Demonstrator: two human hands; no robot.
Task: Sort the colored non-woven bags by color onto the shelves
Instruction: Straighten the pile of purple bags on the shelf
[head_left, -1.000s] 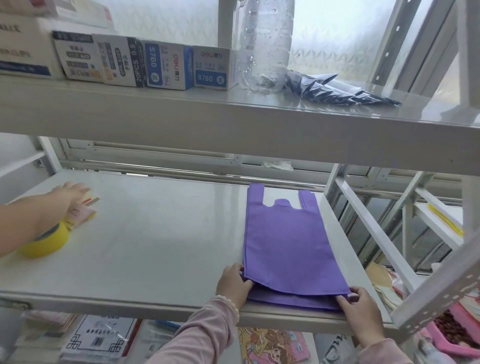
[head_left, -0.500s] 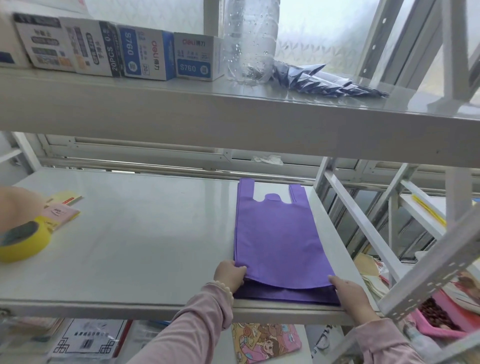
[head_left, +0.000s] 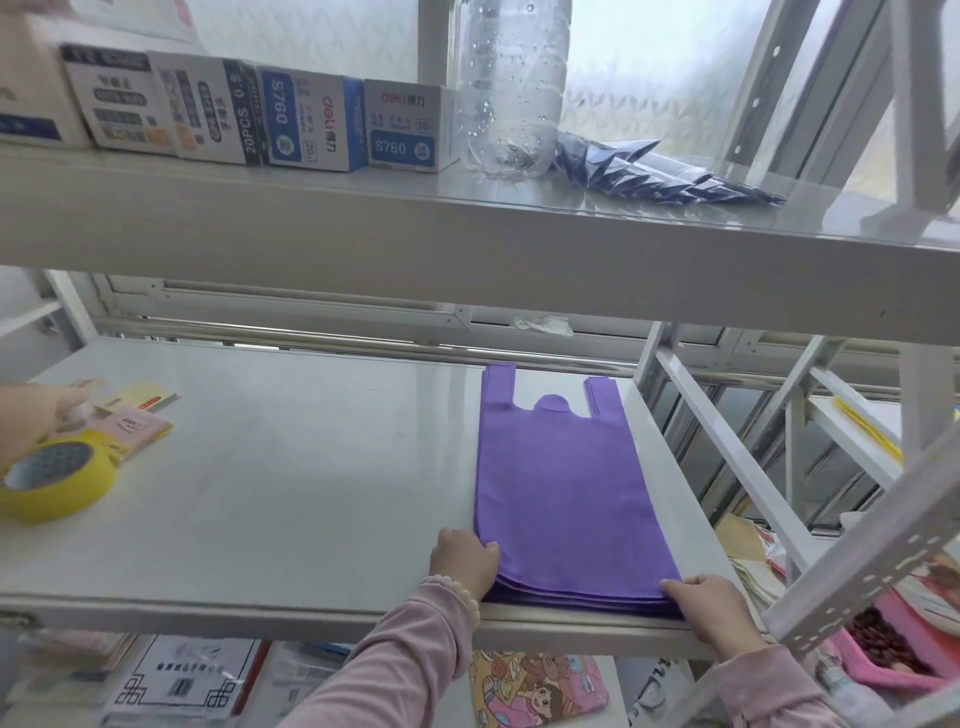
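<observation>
In the head view, a stack of purple bags (head_left: 566, 488) lay flat on the right end of the middle shelf (head_left: 291, 478), handles pointing toward the window and bottom edges close to the shelf's front lip. The left hand (head_left: 464, 560) rested curled against the near left corner of the stack, fingertips touching the edges of the bags. The right hand (head_left: 711, 605) lay on the near right corner, fingers pressed to the pile's side. Neither hand had closed around anything; both seemed to be squaring the pile rather than lifting it.

As a judgement, the purple pile looked placed and almost tidy, so that colour appeared close to done. No bags of other colours showed on the shelves, so how much sorting remained could not be told.

At the far left of the same shelf, another person's hand (head_left: 36, 415) hovered by a yellow tape roll (head_left: 54, 480) and some small paper packs (head_left: 132, 423). The upper shelf (head_left: 467, 244) carried stationery boxes (head_left: 311, 124), a clear bottle (head_left: 511, 88) and dark folded foil pieces (head_left: 665, 174).

Compared with the earlier frames, the purple stack sat a little further back from the lip and its lower layers lined up better. Both hands remained at the same corners, and the other person's hand had moved back toward the tape.
</observation>
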